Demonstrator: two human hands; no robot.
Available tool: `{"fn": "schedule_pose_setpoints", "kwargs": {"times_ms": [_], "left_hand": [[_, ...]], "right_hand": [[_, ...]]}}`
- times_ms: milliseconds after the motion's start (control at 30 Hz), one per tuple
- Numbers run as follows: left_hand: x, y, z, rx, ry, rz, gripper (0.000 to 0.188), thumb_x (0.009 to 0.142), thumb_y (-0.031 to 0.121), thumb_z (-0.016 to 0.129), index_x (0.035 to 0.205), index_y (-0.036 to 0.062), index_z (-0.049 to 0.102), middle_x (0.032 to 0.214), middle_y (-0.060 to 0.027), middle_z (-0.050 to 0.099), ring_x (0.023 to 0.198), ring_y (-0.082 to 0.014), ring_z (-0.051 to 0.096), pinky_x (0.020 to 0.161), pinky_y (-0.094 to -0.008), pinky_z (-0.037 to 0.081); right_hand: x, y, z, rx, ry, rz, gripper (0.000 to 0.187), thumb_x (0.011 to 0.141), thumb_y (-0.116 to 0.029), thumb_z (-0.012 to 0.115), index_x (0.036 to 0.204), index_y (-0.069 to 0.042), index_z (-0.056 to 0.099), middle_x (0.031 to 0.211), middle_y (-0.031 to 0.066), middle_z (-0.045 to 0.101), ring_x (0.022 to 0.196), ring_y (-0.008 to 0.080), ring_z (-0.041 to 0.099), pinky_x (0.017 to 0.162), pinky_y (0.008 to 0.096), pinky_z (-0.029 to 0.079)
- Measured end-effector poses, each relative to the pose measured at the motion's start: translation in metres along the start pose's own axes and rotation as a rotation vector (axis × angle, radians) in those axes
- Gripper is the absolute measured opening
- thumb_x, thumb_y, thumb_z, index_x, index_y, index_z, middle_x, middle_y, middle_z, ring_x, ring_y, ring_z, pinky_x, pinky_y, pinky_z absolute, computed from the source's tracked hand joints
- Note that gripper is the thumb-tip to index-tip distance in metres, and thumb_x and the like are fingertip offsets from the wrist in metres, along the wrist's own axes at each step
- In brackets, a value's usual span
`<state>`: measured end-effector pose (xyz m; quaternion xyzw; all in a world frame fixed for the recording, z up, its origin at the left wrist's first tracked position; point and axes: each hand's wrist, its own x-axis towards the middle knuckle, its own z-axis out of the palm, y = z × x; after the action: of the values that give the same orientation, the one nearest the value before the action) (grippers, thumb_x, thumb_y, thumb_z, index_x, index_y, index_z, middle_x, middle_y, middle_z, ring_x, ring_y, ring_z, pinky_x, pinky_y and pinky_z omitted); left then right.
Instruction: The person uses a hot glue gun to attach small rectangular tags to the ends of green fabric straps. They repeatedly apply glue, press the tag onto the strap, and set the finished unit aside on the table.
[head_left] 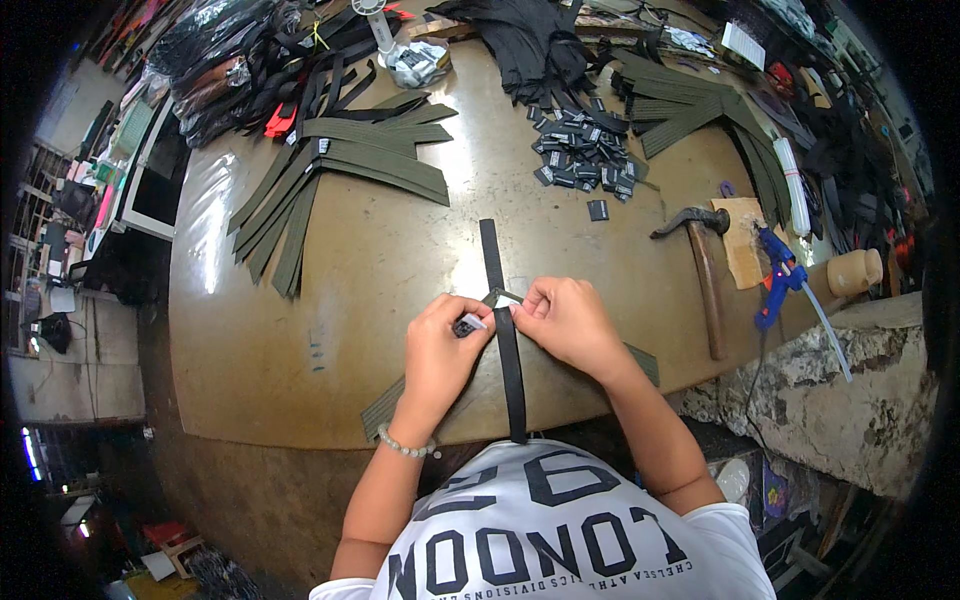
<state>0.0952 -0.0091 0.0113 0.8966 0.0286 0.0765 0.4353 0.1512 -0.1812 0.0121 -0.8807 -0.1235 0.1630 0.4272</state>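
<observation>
both hands meet over a black strap (pixel 511 365) that runs straight up the worktable (pixel 300 330), from the near edge by the person's chest to a point past the hands. left hand (pixel 440 350) sits on the left side of the strap, fingers curled, pinching a small dark buckle piece (pixel 468 324) against it; a bead bracelet (pixel 405 446) rings that wrist. right hand (pixel 567 322) sits on the right side of the strap, fingers curled in a pinch at the same spot, thumb and forefinger touching the buckle area. the two hands nearly touch across the strap. how the buckle sits on the strap cannot be told; fingers cover it.

measured from the strap: far beyond its top end and slightly right, a heap of small black buckles (pixel 585 150). up and left of it, a fan of olive webbing strips (pixel 340 170). up and right, a second spread of olive strips (pixel 690 110). to the right, well apart, a hammer (pixel 705 270) with wooden handle lying lengthwise. further right, a blue glue gun (pixel 775 280) near the table edge, beside a pale wooden block (pixel 855 272). under the hands, an olive strip (pixel 385 408) crosses beneath the strap.
</observation>
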Motion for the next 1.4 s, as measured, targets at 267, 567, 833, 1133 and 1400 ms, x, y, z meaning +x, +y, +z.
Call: {"fn": "schedule_pose_setpoints", "kwargs": {"times_ms": [267, 567, 833, 1133, 1400], "left_hand": [[0.001, 0.001, 0.005, 0.035, 0.056, -0.045, 0.025, 0.077, 0.016, 0.08, 0.083, -0.0009, 0.063, 0.08, -0.0163, 0.066, 0.068, -0.029, 0.063, 0.065, -0.037, 0.049], [-0.012, 0.004, 0.013, 0.257, 0.039, 0.039, 0.024, 0.092, 0.029, 0.066, 0.106, 0.0099, 0.062, 0.088, -0.0136, 0.069, 0.077, -0.0372, 0.066, 0.063, -0.0462, 0.05], [-0.013, 0.005, 0.012, 0.452, -0.051, 0.186, 0.04, 0.095, 0.027, 0.061, 0.135, 0.02, 0.058, 0.078, -0.0081, 0.06, 0.068, -0.0287, 0.063, 0.058, -0.0414, 0.049], [-0.013, 0.006, 0.008, 0.418, -0.089, 0.157, 0.041, 0.095, 0.023, 0.059, 0.136, 0.0191, 0.057, 0.078, -0.0088, 0.059, 0.068, -0.0283, 0.063, 0.058, -0.0402, 0.05], [-0.014, 0.01, 0.003, 0.471, -0.055, 0.232, 0.042, 0.093, 0.021, 0.063, 0.133, 0.0126, 0.057, 0.082, -0.0086, 0.061, 0.07, -0.0242, 0.065, 0.059, -0.0377, 0.052]], "right_hand": [[-0.011, -0.03, -0.017, 0.038, -0.119, -0.347, 0.019, 0.082, -0.005, 0.07, 0.097, -0.001, 0.06, 0.094, 0.02, 0.057, 0.091, 0.0418, 0.063, 0.072, 0.0483, 0.052], [0.089, 0.002, -0.004, 0.128, -0.209, 0.023, 0.005, 0.086, 0.005, 0.058, 0.089, 0.006, 0.062, 0.072, 0.0127, 0.066, 0.061, 0.0213, 0.07, 0.059, 0.0342, 0.056], [0.052, -0.017, -0.02, -0.344, 0.366, -0.595, 0.038, 0.078, 0.007, 0.054, 0.115, 0.003, 0.059, 0.118, 0.0212, 0.059, 0.111, 0.0398, 0.055, 0.097, 0.0446, 0.046], [-0.038, 0.027, -0.005, -0.63, 0.103, -0.775, 0.049, 0.078, -0.002, 0.055, 0.127, 0.005, 0.057, 0.128, 0.0122, 0.058, 0.111, 0.0284, 0.055, 0.088, 0.0365, 0.046], [-0.043, 0.059, -0.034, -0.519, 0.271, -0.496, 0.043, 0.086, -0.015, 0.06, 0.128, -0.002, 0.057, 0.13, 0.0169, 0.059, 0.118, 0.0339, 0.053, 0.095, 0.0453, 0.043]]}}
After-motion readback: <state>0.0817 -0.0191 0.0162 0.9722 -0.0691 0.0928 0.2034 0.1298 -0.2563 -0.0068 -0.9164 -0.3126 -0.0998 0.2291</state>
